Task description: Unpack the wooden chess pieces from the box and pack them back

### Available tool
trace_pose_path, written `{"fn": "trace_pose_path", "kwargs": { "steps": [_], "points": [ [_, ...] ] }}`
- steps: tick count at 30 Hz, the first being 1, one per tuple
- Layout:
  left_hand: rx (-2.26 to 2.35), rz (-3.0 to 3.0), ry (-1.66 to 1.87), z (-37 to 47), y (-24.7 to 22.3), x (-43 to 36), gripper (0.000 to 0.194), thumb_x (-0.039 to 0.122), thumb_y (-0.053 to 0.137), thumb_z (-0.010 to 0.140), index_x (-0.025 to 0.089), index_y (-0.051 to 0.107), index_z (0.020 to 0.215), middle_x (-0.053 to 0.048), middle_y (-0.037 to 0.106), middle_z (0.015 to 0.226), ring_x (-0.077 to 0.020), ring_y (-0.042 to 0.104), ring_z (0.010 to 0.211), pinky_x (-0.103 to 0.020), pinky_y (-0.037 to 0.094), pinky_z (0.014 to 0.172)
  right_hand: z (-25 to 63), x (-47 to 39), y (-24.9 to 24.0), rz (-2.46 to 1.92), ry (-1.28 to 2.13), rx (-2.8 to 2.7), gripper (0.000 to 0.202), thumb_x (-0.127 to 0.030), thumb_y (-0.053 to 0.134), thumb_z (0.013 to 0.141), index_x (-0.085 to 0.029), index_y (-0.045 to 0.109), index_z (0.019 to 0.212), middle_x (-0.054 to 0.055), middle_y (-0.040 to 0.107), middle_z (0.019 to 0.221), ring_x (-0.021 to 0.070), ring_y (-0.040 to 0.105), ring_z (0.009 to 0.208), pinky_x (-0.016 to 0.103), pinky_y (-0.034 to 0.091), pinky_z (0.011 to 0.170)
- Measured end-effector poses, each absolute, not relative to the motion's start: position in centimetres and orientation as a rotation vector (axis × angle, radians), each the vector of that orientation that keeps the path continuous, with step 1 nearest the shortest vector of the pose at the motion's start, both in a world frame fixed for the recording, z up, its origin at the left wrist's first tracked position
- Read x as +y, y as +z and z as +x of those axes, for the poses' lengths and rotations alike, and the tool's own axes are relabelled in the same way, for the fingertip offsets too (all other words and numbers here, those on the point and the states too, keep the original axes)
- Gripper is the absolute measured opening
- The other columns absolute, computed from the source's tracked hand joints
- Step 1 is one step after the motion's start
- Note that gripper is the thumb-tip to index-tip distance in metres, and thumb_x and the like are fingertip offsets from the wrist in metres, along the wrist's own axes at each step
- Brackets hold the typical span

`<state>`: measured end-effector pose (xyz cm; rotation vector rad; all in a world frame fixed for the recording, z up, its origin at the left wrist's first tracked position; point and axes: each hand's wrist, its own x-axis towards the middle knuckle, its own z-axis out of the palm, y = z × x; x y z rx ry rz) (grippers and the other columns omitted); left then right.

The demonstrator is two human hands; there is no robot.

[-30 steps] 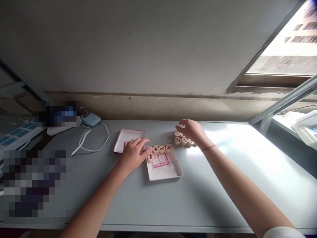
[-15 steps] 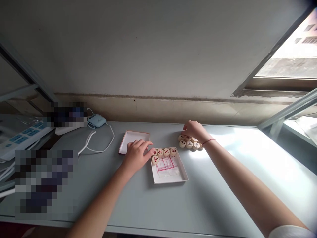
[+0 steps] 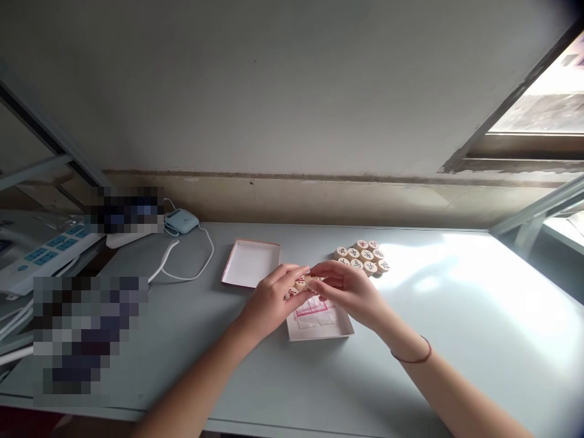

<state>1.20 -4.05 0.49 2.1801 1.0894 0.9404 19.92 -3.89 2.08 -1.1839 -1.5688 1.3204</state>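
A shallow white box (image 3: 319,334) holds Chinese chess pieces (image 3: 292,294) with red characters along its far side, and a clear bag printed with a pink grid. My left hand (image 3: 272,299) reaches over the box's far left corner, thumb and fingers apart around the pieces there. My right hand (image 3: 350,292) is over the box's far side, its thumb and fingertips pinched on a chess piece and meeting the left fingertips. The fingers partly hide that piece and the row below. Behind the right hand, a cluster of chess pieces (image 3: 367,255) lies on the table.
The open box lid (image 3: 252,263) lies left of the box. Farther left are a light blue device (image 3: 182,221) with a white cable (image 3: 211,249) and a power strip (image 3: 57,246). A wall (image 3: 283,201) runs behind the table (image 3: 387,389).
My right hand has come from the cluster of pieces left and nearer to the box. My left hand has shifted slightly right over the box corner. More of the cluster shows.
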Motion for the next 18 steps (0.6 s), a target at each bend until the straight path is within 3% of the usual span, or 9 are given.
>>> {"fn": "trace_pose_path", "kwargs": {
  "steps": [6, 11, 15, 18],
  "points": [
    [1.046, 2.197, 0.979, 0.9, 0.2, -3.8, 0.036, 0.019, 0.054, 0.091, 0.027, 0.054, 0.126, -0.004, 0.061, 0.111, -0.0145, 0.063, 0.093, -0.027, 0.054, 0.080, 20.2, -4.0, 1.3, -1.158, 1.316, -1.422, 0.031, -0.046, 0.067, 0.081, -0.018, 0.066, 0.095, 0.007, 0.070, 0.088, 0.0176, 0.067, 0.077, 0.030, 0.059, 0.064],
    [1.082, 2.232, 0.897, 0.7, 0.0, -3.5, 0.015, 0.015, 0.056, 0.085, 0.022, 0.064, 0.096, -0.002, 0.060, 0.103, -0.0127, 0.062, 0.083, -0.027, 0.051, 0.077, 21.5, -3.4, 1.1, -1.282, 1.247, -1.266, 0.036, -0.050, 0.067, 0.078, -0.018, 0.065, 0.094, 0.008, 0.066, 0.097, 0.0190, 0.067, 0.081, 0.033, 0.061, 0.070],
    [1.046, 2.433, 0.802, 1.4, -0.5, -3.5, 0.009, 0.013, 0.064, 0.080, 0.021, 0.063, 0.083, 0.001, 0.069, 0.089, -0.0181, 0.062, 0.092, -0.037, 0.043, 0.088, 22.0, -3.4, 0.8, -1.308, 1.157, -1.423, 0.028, -0.044, 0.066, 0.080, -0.021, 0.065, 0.097, 0.007, 0.064, 0.103, 0.0179, 0.065, 0.083, 0.033, 0.059, 0.072],
    [1.097, 2.582, 0.743, 1.7, -0.8, -3.6, 0.005, 0.018, 0.064, 0.083, 0.022, 0.065, 0.080, 0.002, 0.072, 0.094, -0.0214, 0.059, 0.099, -0.040, 0.037, 0.088, 21.9, -3.9, 0.7, -1.290, 1.107, -1.594, 0.020, -0.035, 0.059, 0.084, -0.023, 0.063, 0.100, 0.007, 0.061, 0.104, 0.0168, 0.063, 0.085, 0.031, 0.059, 0.071]
  ]
}}
